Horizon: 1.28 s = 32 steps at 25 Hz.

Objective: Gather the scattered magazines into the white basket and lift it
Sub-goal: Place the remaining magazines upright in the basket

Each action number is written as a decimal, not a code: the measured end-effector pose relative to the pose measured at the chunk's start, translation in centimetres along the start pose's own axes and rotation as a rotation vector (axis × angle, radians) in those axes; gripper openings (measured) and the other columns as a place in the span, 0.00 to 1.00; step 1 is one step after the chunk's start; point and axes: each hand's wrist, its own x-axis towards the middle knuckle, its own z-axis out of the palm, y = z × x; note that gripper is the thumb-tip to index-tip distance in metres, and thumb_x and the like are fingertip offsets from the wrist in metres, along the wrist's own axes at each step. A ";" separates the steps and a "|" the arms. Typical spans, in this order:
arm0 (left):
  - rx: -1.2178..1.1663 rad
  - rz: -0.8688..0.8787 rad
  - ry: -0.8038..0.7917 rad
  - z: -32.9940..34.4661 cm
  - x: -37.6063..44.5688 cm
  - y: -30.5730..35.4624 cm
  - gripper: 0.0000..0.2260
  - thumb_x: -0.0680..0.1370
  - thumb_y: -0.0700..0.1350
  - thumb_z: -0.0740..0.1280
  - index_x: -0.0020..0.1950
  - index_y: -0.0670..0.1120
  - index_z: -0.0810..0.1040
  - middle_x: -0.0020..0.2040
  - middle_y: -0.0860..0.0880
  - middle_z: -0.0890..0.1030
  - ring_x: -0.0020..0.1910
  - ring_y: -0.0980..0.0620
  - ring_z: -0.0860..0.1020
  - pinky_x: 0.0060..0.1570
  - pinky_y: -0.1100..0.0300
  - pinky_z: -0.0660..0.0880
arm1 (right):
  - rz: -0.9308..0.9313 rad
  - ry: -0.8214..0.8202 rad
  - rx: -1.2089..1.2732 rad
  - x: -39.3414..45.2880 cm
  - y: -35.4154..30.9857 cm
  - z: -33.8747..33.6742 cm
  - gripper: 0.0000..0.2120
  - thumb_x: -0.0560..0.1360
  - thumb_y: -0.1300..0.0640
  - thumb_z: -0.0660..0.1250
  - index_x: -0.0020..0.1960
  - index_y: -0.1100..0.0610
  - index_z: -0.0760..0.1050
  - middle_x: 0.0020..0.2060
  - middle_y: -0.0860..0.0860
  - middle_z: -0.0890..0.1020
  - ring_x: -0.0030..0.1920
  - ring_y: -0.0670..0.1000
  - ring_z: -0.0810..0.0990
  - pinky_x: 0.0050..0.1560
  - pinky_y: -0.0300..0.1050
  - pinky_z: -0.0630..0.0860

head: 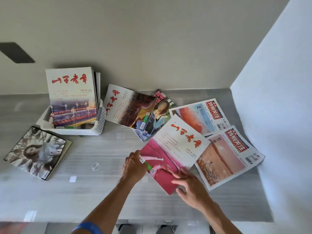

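A white perforated basket stands at the left of the grey table and holds several magazines upright, the front one white with red script. More magazines lie scattered to its right. Nearest me is a pink and white magazine. My left hand grips its left edge with curled fingers. My right hand rests on its near corner, fingers spread on the pink cover.
A photo-cover magazine lies at the table's left front. An open-looking magazine and one with a woman's portrait overlap in the middle. Two newspapers lie at the right, by the white wall.
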 end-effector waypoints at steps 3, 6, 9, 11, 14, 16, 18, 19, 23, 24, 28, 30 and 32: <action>0.106 -0.047 -0.056 1.2 0.6 -1.3 0.25 0.70 0.46 0.65 0.68 0.50 0.70 0.64 0.45 0.72 0.64 0.42 0.69 0.61 0.48 0.70 | 0.271 0.153 0.321 -1.8 1.5 -0.8 0.19 0.74 0.57 0.71 0.64 0.50 0.77 0.62 0.44 0.77 0.64 0.48 0.75 0.63 0.41 0.70; 0.001 -0.089 -0.034 2.1 1.5 -1.7 0.26 0.67 0.48 0.67 0.66 0.50 0.71 0.60 0.45 0.72 0.62 0.41 0.69 0.57 0.52 0.70 | 0.475 0.040 0.462 -2.0 1.4 -1.2 0.23 0.74 0.53 0.71 0.67 0.49 0.72 0.62 0.43 0.74 0.54 0.44 0.78 0.48 0.35 0.73; -0.289 -0.145 -0.130 1.7 2.4 -1.5 0.12 0.68 0.50 0.68 0.50 0.53 0.80 0.47 0.48 0.82 0.52 0.45 0.79 0.46 0.57 0.74 | 0.521 0.036 0.461 -0.8 0.3 -1.1 0.21 0.73 0.52 0.72 0.65 0.49 0.73 0.57 0.44 0.75 0.48 0.41 0.78 0.42 0.34 0.72; -0.389 -0.049 -0.220 1.1 2.2 -0.9 0.08 0.73 0.46 0.65 0.39 0.53 0.84 0.36 0.54 0.86 0.42 0.51 0.83 0.40 0.60 0.79 | 0.538 0.015 0.467 -0.1 -0.5 -0.9 0.18 0.72 0.52 0.73 0.61 0.49 0.75 0.52 0.46 0.77 0.47 0.43 0.79 0.43 0.37 0.74; -0.382 0.167 -0.189 -1.2 0.5 -0.5 0.14 0.76 0.43 0.60 0.40 0.55 0.83 0.38 0.56 0.87 0.41 0.55 0.84 0.44 0.55 0.81 | 0.610 -0.022 0.499 1.1 -2.4 -0.9 0.16 0.71 0.53 0.73 0.56 0.46 0.75 0.49 0.48 0.80 0.44 0.46 0.80 0.43 0.44 0.76; -0.513 0.318 -0.197 -3.8 -1.2 -1.8 0.14 0.77 0.40 0.62 0.42 0.54 0.83 0.41 0.53 0.87 0.42 0.53 0.85 0.44 0.52 0.81 | 0.665 0.127 0.655 2.6 -4.0 -1.3 0.20 0.69 0.57 0.75 0.56 0.49 0.72 0.48 0.49 0.80 0.41 0.50 0.81 0.38 0.50 0.77; -0.602 0.349 -0.207 -7.5 -3.0 -4.5 0.09 0.77 0.40 0.64 0.49 0.47 0.84 0.47 0.43 0.87 0.48 0.42 0.84 0.47 0.46 0.80 | 0.653 0.181 0.940 4.9 -6.2 -2.1 0.22 0.68 0.62 0.75 0.58 0.54 0.70 0.44 0.51 0.81 0.33 0.51 0.79 0.30 0.46 0.74; -0.634 0.354 -0.231 -9.3 -3.6 -6.0 0.09 0.77 0.39 0.65 0.52 0.44 0.84 0.49 0.39 0.86 0.50 0.38 0.83 0.49 0.45 0.80 | 0.613 0.134 1.066 6.2 -7.6 -2.6 0.20 0.68 0.64 0.74 0.58 0.59 0.72 0.40 0.53 0.82 0.30 0.51 0.78 0.28 0.45 0.72; -0.721 0.272 -0.051 -15.9 -3.7 -11.1 0.16 0.71 0.29 0.68 0.49 0.46 0.86 0.47 0.44 0.86 0.48 0.47 0.83 0.48 0.53 0.81 | 0.416 0.023 1.062 11.3 -14.6 -3.9 0.08 0.72 0.64 0.70 0.51 0.59 0.80 0.35 0.56 0.85 0.31 0.53 0.82 0.27 0.45 0.75; -0.760 0.196 0.066 -17.3 -2.6 -12.3 0.18 0.71 0.26 0.65 0.49 0.45 0.85 0.45 0.45 0.86 0.46 0.48 0.82 0.47 0.54 0.81 | 0.380 0.032 1.016 12.3 -16.4 -3.6 0.07 0.73 0.63 0.69 0.50 0.57 0.81 0.35 0.56 0.86 0.32 0.52 0.83 0.28 0.45 0.76; -0.579 0.084 0.261 -21.1 1.6 -16.6 0.17 0.74 0.30 0.62 0.51 0.50 0.81 0.39 0.58 0.84 0.39 0.56 0.80 0.34 0.67 0.77 | 0.307 0.076 0.840 14.7 -22.8 -0.4 0.07 0.77 0.62 0.67 0.48 0.52 0.81 0.33 0.50 0.86 0.32 0.46 0.83 0.30 0.42 0.78; -0.482 0.081 0.208 -21.9 2.8 -19.0 0.14 0.75 0.33 0.61 0.54 0.47 0.80 0.43 0.51 0.83 0.36 0.55 0.79 0.31 0.67 0.75 | 0.325 0.092 0.666 15.0 -24.9 1.8 0.09 0.78 0.62 0.64 0.47 0.50 0.80 0.28 0.46 0.82 0.29 0.46 0.79 0.31 0.44 0.74; -0.465 0.115 0.191 -23.2 3.9 -21.1 0.12 0.76 0.35 0.62 0.55 0.45 0.80 0.45 0.47 0.84 0.34 0.56 0.79 0.28 0.67 0.74 | 0.337 0.112 0.590 15.4 -27.2 3.3 0.09 0.79 0.62 0.64 0.49 0.52 0.81 0.29 0.45 0.81 0.30 0.48 0.79 0.33 0.47 0.73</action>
